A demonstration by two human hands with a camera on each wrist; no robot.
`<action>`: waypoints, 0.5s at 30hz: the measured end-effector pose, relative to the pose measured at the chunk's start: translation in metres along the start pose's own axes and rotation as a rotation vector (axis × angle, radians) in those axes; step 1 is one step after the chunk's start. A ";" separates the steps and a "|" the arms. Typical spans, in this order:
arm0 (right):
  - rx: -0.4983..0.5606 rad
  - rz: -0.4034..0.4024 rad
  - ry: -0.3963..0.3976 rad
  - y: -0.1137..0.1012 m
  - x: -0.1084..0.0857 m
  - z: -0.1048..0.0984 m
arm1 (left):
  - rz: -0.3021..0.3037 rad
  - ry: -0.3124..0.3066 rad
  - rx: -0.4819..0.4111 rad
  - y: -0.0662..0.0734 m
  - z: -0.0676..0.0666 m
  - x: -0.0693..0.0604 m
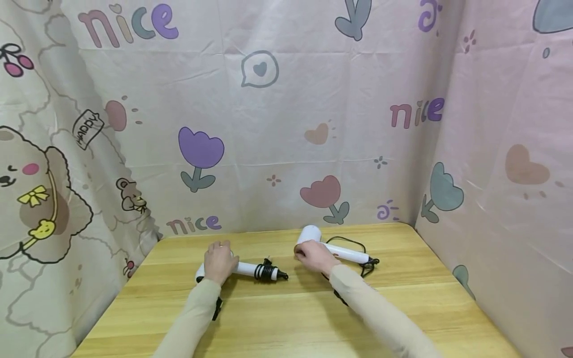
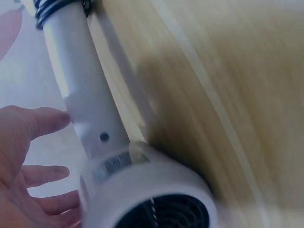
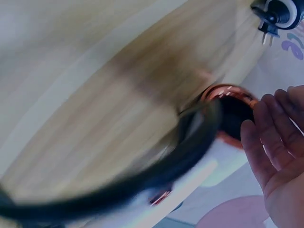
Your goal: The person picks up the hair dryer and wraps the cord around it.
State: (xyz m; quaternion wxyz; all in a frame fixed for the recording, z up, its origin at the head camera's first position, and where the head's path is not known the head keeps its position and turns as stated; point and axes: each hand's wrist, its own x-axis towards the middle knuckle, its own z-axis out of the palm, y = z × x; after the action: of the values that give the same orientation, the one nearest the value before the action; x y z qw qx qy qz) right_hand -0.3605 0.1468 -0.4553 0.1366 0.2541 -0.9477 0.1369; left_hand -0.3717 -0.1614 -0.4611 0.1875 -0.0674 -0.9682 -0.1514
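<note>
Near the far edge of the counter [image 1: 268, 330], the left dryer [image 1: 246, 269] has its cord [image 1: 265, 272] wound — seemingly done; the right dryer [image 1: 351, 254] has loose cord [image 1: 345, 238] — likely undone. Your left hand [image 1: 219, 262] and right hand [image 1: 316, 255] touch them, fingers extended, grasping neither.

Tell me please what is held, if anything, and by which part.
Nothing is visibly gripped: the left hand is at one hair dryer, the right hand by the coppery rim of the other dryer.
</note>
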 end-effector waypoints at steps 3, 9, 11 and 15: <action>0.013 0.010 0.015 0.010 -0.008 -0.006 | 0.033 0.020 0.009 0.009 0.007 0.000; 0.037 0.068 0.045 0.032 -0.023 -0.017 | 0.118 0.055 0.068 0.031 0.016 0.000; 0.040 0.097 0.041 0.039 -0.027 -0.019 | 0.139 0.054 0.081 0.040 0.018 0.001; 0.058 0.163 0.034 0.050 -0.033 -0.025 | 0.189 0.031 0.085 0.059 0.023 0.004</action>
State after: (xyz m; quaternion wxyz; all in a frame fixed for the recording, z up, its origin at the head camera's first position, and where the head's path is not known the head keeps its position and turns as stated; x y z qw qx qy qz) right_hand -0.3546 0.2113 -0.4527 0.1337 0.1776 -0.9583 0.1795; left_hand -0.3722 -0.0985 -0.4639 0.2188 -0.1482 -0.9600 -0.0926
